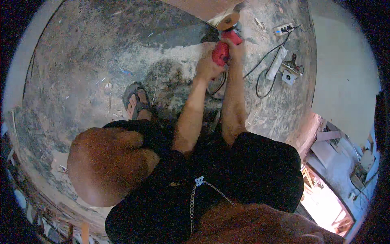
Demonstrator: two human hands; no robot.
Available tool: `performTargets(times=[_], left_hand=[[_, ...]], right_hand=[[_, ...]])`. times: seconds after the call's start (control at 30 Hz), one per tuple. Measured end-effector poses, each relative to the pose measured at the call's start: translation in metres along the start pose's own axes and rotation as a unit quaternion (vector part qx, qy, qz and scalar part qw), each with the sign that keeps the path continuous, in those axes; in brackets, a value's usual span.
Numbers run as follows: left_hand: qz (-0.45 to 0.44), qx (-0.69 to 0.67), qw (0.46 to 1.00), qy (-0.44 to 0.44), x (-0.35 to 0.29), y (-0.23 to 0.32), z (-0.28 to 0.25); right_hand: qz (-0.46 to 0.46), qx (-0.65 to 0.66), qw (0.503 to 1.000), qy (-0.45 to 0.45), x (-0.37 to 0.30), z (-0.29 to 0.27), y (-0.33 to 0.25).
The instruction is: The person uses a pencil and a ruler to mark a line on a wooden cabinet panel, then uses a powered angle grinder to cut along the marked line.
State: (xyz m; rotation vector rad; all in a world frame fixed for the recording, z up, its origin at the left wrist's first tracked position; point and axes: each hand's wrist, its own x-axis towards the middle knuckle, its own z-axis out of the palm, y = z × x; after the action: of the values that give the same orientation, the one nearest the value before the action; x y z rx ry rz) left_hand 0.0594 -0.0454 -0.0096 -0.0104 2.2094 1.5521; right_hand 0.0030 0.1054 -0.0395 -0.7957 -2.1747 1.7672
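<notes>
A red angle grinder (220, 54) with a round tan disc (228, 21) is held out in front of me, at the top of the view. My left hand (207, 67) wraps around the rear of its body, and my right hand (235, 45) grips it farther forward, near the head. The disc meets the lower edge of a brown panel (191, 7); whether it presses on the surface or only sits close, I cannot tell. A dark cord (219, 87) loops below the tool, partly behind my forearms.
On the right, a white power strip (283, 29) with plugged-in cords lies on the stained floor (81, 61). Nearby lies another corded tool with a pale metal plate (289, 77). My sandalled foot (137, 101) is left of my arms. A pale wall (339, 61) rises at right.
</notes>
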Motion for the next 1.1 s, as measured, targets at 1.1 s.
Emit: performTargets(times=[1.1], left_hand=[[-0.038,0.015,0.999,-0.005,0.001,-0.021,-0.007]], right_hand=[[0.042,-0.002,0.999,-0.011,-0.005,0.027,0.012]])
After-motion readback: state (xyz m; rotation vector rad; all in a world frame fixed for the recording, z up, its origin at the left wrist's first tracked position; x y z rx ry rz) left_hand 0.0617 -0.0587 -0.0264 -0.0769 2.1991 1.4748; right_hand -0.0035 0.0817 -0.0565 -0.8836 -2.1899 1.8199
